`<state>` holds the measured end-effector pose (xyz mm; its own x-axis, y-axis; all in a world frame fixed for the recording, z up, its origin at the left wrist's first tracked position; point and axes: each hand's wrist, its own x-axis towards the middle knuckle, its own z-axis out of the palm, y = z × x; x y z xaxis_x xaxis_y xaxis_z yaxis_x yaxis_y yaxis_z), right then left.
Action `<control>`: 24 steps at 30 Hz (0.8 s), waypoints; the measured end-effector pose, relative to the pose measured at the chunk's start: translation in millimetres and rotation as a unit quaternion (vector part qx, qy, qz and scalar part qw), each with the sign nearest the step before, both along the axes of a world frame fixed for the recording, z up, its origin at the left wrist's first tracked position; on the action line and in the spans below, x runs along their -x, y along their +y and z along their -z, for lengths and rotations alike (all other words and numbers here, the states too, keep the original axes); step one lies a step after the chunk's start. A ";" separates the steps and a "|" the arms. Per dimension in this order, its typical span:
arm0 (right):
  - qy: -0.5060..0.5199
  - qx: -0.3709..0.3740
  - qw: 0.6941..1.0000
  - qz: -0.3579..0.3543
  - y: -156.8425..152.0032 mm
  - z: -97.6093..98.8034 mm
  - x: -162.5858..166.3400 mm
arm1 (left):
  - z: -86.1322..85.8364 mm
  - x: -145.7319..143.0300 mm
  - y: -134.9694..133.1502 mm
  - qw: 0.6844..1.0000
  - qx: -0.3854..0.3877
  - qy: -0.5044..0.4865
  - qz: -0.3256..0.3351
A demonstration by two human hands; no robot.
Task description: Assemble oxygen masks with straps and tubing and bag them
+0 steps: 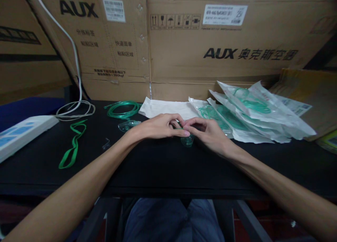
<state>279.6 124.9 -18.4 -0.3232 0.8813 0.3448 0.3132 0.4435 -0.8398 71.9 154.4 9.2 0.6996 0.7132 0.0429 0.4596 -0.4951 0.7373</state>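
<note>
My left hand (164, 126) and my right hand (206, 131) meet above the black table, their fingers closed in pinches. Beneath the fingertips shows a clear green-tinted plastic piece (187, 141); the fingers cover its upper part, so I cannot tell its kind. Behind my left wrist lies a clear plastic part (128, 125), partly hidden by the arm. A coil of green tubing (123, 109) rests farther back. To the left are a green elastic strap (71, 152) and a small clear bent piece (106, 143).
Paper-and-film pouches with green tubing (252, 107) are piled at the right, beside a flat white pouch (168, 108). A white power strip (26, 131) and cable (77, 56) occupy the left. Large cardboard boxes (181, 66) wall off the back of the black table (168, 172).
</note>
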 end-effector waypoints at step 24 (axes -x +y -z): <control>0.096 0.031 0.992 0.070 4.8 -4.2 -12.6 | -0.9 1.4 3.2 0.992 -0.115 -0.018 -0.048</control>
<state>292.3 129.7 -14.1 -0.1286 0.9342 0.3328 0.1996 0.3531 -0.9140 70.5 157.6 10.1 0.6243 0.7447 0.2359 0.4878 -0.6074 0.6269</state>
